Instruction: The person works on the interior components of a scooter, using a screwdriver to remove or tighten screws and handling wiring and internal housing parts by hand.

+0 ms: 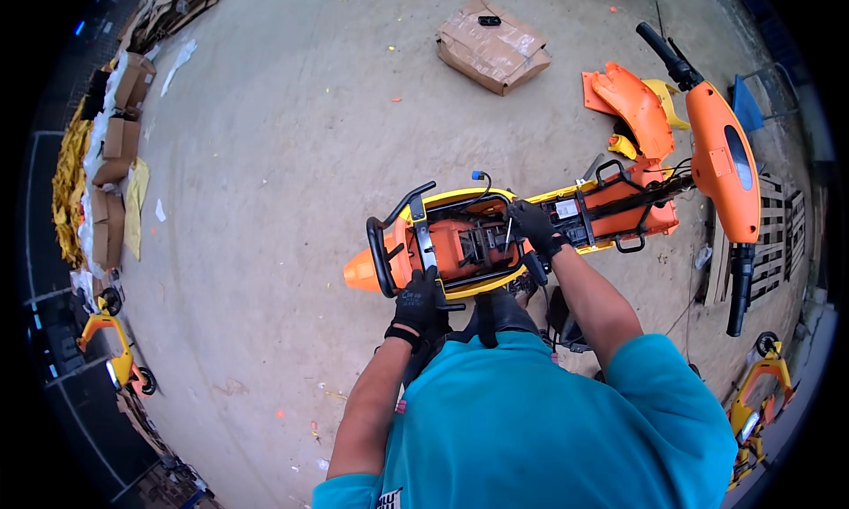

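An electric scooter (455,248) with orange and yellow panels lies across in front of me, its seat area uncovered so that the inside shows. My left hand (416,301), in a black glove, is closed on the near end of a black crossbar (424,240) beside the rear rack (381,260). Over the front of the opening is my gloved right hand (531,226), closed round a tool with a thin silver shaft (508,233), which looks like a screwdriver. Its tip points down into the opening, and my fingers hide the handle. A blue connector (478,176) on a cable sticks out at the far side.
The scooter's orange handlebar (725,160) rises at the right. Beyond it lie loose orange panels (632,111) and a wooden pallet (762,244). A cardboard box (493,45) with a small black object (489,21) sits ahead. More boxes (115,151) line the left.
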Motion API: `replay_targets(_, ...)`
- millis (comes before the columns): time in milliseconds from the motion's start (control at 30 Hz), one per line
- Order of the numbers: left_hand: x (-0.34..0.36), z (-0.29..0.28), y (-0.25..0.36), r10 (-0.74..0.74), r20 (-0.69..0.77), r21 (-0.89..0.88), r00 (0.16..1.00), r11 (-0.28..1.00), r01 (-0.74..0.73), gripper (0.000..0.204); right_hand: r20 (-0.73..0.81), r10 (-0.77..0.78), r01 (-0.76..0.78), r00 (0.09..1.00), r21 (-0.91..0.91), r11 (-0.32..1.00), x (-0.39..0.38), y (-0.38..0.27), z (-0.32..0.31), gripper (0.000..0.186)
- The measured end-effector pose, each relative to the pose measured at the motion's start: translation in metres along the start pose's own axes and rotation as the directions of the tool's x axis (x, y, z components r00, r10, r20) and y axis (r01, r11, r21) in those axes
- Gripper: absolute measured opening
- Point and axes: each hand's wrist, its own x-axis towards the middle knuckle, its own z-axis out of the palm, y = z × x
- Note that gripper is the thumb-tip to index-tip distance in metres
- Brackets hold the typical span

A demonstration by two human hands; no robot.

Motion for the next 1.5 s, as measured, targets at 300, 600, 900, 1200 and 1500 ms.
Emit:
replay_targets(300,0.002,0.007,-0.007,0.140,0.055,0.252,0.989,0.956,-0.149,0.026,0.283,-0.542,0.413,0.792,-0.901,0.134,-0.069,0.139,-0.125,0.012)
replay_targets(600,-0.003,0.005,0.012,0.104,0.057,0.333,0.993,0.936,-0.117,0.014,-0.207,0.234,-0.286,0.950,-0.275,0.918,-0.123,0.160,-0.123,0.028)
replay_targets(900,0.005,0.014,0.030,-0.424,-0.044,-0.017,0.904,0.905,0.424,0.019,-0.165,0.332,-0.318,0.929,0.110,0.942,-0.119,0.161,-0.122,0.022)
replay_targets(1200,-0.002,0.017,0.014,0.122,0.103,0.724,0.987,0.672,-0.159,0.012,-0.173,0.375,-0.361,0.911,0.105,0.926,-0.104,0.177,-0.127,0.017)
replay_targets(1500,0.025,0.020,0.018,-0.363,0.204,0.422,0.909,0.870,0.253,0.025,-0.164,0.264,-0.278,0.950,-0.065,0.959,-0.127,0.167,-0.125,0.025)
